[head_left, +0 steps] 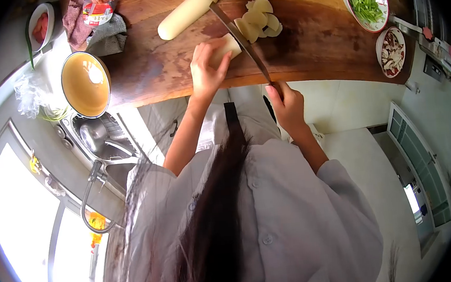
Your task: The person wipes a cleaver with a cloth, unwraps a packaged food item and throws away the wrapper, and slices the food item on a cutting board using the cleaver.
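My left hand [210, 70] grips a short cut piece of peeled, pale root vegetable [230, 47] that looks like daikon, pinning it to the wooden board [151, 72]. The fingers of my right hand [288, 104] are wrapped around a kitchen knife's handle. Seen nearly edge-on, the knife [242, 41] has its blade at the cut end of that piece, between it and the slices. Thin round slices [258, 17] lie in a loose, overlapping heap just right of the blade. Farther back rests a longer peeled piece [188, 13] with a dark tip.
At the right stand a bowl of chopped greens [365, 0] and a smaller bowl of sliced brown-and-white pieces [391, 52]. A yellow-lined bowl [86, 84], cloths [107, 36] and a red-labelled jar [100, 10] sit at the left, above a sink [103, 137].
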`<state>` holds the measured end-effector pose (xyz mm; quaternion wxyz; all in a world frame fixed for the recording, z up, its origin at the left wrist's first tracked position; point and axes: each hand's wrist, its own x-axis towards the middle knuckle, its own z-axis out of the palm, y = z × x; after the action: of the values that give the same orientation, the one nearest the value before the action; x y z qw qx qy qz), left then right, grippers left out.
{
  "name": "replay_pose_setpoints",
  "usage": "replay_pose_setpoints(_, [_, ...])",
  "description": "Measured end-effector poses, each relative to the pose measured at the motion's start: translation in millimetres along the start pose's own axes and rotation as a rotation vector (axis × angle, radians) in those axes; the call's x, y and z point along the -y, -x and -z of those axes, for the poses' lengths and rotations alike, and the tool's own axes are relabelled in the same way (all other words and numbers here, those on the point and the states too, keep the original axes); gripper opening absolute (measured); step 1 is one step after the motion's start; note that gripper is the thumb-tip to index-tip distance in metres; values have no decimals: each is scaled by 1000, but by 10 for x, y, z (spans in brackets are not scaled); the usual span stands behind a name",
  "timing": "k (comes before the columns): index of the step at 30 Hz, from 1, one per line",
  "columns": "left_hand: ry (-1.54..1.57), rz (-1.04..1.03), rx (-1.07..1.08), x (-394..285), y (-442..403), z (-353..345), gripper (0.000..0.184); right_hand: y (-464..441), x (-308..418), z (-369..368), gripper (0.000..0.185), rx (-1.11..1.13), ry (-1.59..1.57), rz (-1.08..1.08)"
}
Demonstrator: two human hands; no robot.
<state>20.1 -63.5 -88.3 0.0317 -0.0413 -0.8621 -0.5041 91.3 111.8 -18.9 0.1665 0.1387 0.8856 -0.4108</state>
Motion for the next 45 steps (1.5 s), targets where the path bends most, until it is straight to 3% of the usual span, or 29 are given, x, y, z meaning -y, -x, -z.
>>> replay_pose_setpoints(4, [-4,-48,-44,-60,-11,113,23,64,-37,101,34,-27,-40,67])
replay_pose_setpoints(7, [-83,76,25,-65,43,151,22,90,-115,99,34,82,-300,-66])
replay_pose_setpoints(9, [-91,43,20,-62,53,120,25,119,-20,136,37,118,-591,-201])
replay_pose_setpoints(12, [-93,-6,24,-57,44,51,29,101,37,176,40,188,-733,-255])
replay_pose_setpoints(16, [-94,-52,-9,-16,73,-10,26,89,169,210,41,228,-712,-323])
replay_pose_setpoints(24, [-55,-107,-17,69,81,-13,24,9,223,215,42,273,-556,-264])
replay_pose_setpoints(31, [-40,-106,-45,110,89,-49,21,-13,299,261,43,290,-431,-270])
replay_pose_setpoints(33, [-10,-70,-43,113,68,-43,20,-14,349,320,44,312,-454,-411])
replay_pose_setpoints(45, [-14,-38,-68,129,56,-77,17,-54,332,312,47,356,-365,-406])
